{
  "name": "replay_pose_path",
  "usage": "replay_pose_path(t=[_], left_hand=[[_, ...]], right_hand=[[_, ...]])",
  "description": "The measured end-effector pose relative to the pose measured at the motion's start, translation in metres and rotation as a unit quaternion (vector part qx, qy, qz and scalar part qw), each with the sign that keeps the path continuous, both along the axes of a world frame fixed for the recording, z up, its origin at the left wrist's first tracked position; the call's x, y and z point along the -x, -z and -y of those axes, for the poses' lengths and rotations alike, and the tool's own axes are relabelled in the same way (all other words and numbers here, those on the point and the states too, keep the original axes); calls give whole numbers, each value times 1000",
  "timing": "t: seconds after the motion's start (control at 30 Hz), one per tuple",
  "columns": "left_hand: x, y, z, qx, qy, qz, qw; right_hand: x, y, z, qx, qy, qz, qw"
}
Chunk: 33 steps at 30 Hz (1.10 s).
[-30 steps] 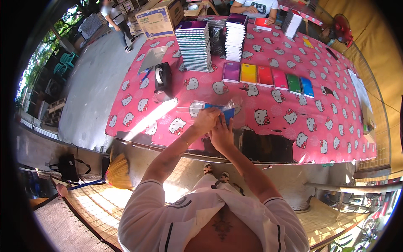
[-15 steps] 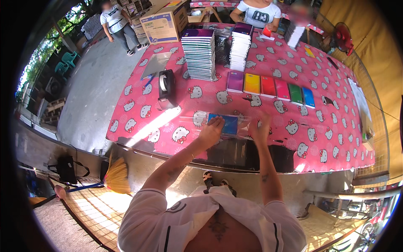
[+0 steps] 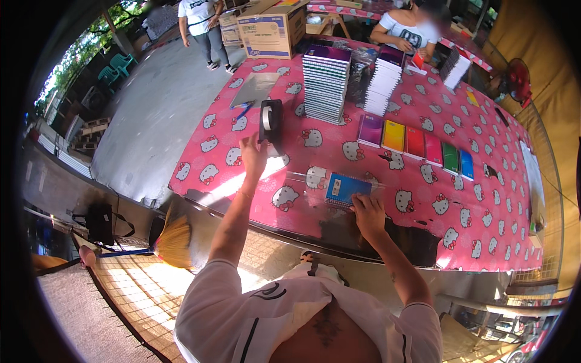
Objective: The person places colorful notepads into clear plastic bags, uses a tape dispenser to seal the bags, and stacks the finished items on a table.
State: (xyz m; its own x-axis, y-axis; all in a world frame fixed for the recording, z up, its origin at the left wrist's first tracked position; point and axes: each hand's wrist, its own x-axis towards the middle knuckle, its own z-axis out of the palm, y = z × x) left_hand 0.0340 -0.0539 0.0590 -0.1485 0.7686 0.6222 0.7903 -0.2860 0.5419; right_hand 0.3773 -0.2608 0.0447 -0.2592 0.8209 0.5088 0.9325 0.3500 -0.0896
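Note:
A blue spiral notebook lies on a clear plastic sheet near the table's front edge. My right hand rests on the notebook's lower right corner, fingers stretched out over its edge. My left hand is at the front end of a black tape dispenser, with its fingertips drawn together there. Whatever they pinch is too small to make out. A roll of tape shows inside the dispenser. Beyond the blue notebook, a slanting row of small notebooks runs from a purple one to a blue one.
Two tall notebook stacks, one thick and one narrower, stand toward the back. Blue-handled pliers or scissors lie left of the dispenser. A cardboard box stands at the far edge. A co-worker sits across the table.
My left hand has left the blue notebook and reached left to the tape dispenser. My right hand has come down onto the notebook's corner. The whole view has shifted.

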Motion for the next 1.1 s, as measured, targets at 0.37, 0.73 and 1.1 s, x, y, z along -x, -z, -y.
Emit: replay_pose_path(t=[0.37, 0.73, 1.1], left_hand=[[1, 42, 6, 258, 91, 635, 722], [-142, -27, 95, 299, 306, 129, 894], [-178, -21, 127, 361, 152, -270, 880]], right_hand=[[-5, -2, 1, 2, 2, -17, 1000], [-10, 2, -6, -27, -30, -52, 998], [-19, -16, -5, 38, -63, -59, 996]])
